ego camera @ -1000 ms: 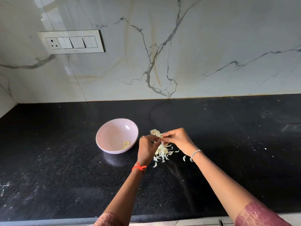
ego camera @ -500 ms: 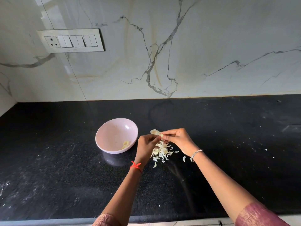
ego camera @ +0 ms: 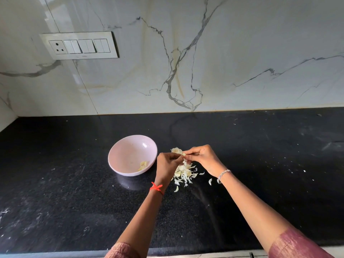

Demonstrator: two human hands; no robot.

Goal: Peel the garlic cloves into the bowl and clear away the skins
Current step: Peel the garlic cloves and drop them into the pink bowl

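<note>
A pale pink bowl (ego camera: 119, 153) stands on the black counter with a few peeled garlic cloves (ego camera: 143, 165) near its right inner wall. Just right of the bowl, my left hand (ego camera: 166, 164) and my right hand (ego camera: 202, 158) meet fingertip to fingertip, both pinching a small garlic clove (ego camera: 184, 154) above a pile of papery skins (ego camera: 184, 174). A pale piece of garlic (ego camera: 176, 150) lies on the counter just behind my fingertips. A few stray skins (ego camera: 210, 181) lie to the right of the pile.
The black granite counter (ego camera: 260, 164) runs wide to both sides, with white specks on it. A marble backsplash rises behind, carrying a switch and socket panel (ego camera: 79, 45) at the upper left. The counter's front edge is near my elbows.
My hands have stayed over the skin pile, with small finger movements on the clove. The bowl has not moved.
</note>
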